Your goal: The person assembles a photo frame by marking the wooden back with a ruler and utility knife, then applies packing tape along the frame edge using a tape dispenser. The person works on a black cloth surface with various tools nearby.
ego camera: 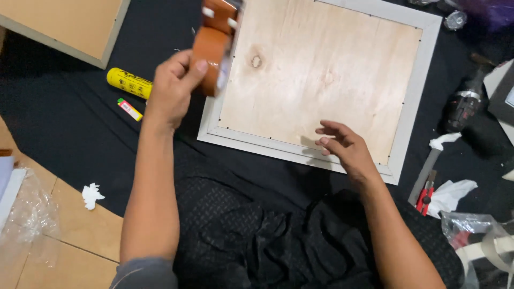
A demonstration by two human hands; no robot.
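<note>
The left hand [172,88] is gripping a brown roll of packing tape [212,53] above the left edge of the grey-framed plywood panel [321,69]. The right hand [342,144] is hovering loosely apart, seemingly touching the panel's near edge. Both are lying over black cloth [80,128] on the floor.

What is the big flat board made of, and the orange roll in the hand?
The board looks like bare plywood: pale, matte, with grain and a dark knot. Its frame seems grey-painted wood. The roll in the left hand looks like glossy brown plastic packing tape.
</note>
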